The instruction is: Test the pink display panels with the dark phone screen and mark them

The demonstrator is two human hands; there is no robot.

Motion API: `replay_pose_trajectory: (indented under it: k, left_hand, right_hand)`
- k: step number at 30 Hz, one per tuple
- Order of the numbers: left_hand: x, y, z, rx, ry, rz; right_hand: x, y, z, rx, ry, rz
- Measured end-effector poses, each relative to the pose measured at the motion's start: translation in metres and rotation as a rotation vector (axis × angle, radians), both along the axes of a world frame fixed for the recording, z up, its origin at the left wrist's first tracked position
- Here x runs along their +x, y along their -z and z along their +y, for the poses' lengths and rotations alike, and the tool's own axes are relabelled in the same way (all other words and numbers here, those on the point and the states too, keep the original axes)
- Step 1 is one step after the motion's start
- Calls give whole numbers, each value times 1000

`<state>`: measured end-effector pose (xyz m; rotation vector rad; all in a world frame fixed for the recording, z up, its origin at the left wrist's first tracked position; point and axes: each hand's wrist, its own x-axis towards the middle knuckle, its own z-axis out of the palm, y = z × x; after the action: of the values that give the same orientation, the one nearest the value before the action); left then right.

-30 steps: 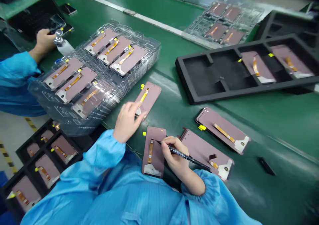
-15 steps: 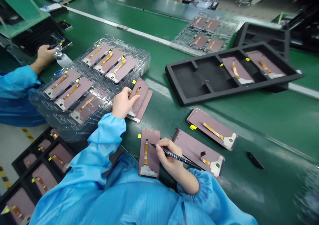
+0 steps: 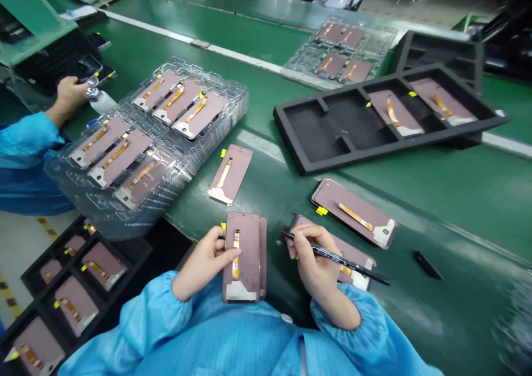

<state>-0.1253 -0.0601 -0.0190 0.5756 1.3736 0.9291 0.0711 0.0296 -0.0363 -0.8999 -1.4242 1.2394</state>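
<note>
My left hand (image 3: 204, 262) grips the left edge of a brown phone screen panel (image 3: 246, 257) that lies on top of another panel near the table's front edge. Its thumb presses by the orange flex cable. My right hand (image 3: 316, 259) is closed round a black pen (image 3: 344, 262), just right of that stack and over a second panel (image 3: 357, 266). Another panel (image 3: 230, 174) lies alone farther back, and one more (image 3: 353, 212) lies to the right.
A stack of clear trays (image 3: 137, 148) with several panels stands at the left. A black foam tray (image 3: 332, 126) with two panels lies at the back right. A co-worker's hand (image 3: 68, 94) works at the far left. Black trays (image 3: 75, 287) sit below the table edge.
My left hand has come back from the far panel with a panel and set it on the one in front of me. My right hand with the pen has shifted right.
</note>
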Motion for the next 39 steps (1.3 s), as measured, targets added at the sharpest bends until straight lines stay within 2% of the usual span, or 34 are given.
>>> replay_pose_trajectory:
  k: [3,7,10,13,15,21,39]
  left_hand:
    - [11,11,-1,34,34,221]
    - [12,5,1,45,294,899]
    - [8,1,3,188,351,1211]
    - [5,5,9,510,286,1222]
    - [4,11,14,630,250,1188]
    - [4,25,20,624,234,1171]
    - [5,30,19,650,212,1170]
  right_hand:
    - [-2,2,-3,-27,-26,-54]
    - [-8,4,-7,-103,-86,-167]
    - [-14,5,-9,-59,-95,-302]
    - [-20,6,-11,20,-107,-364]
    - [-24,7,-12,44,-130,-389]
    - [-28,13,-15,85,-145,-449]
    - [-33,17,-12,102,-155,-500]
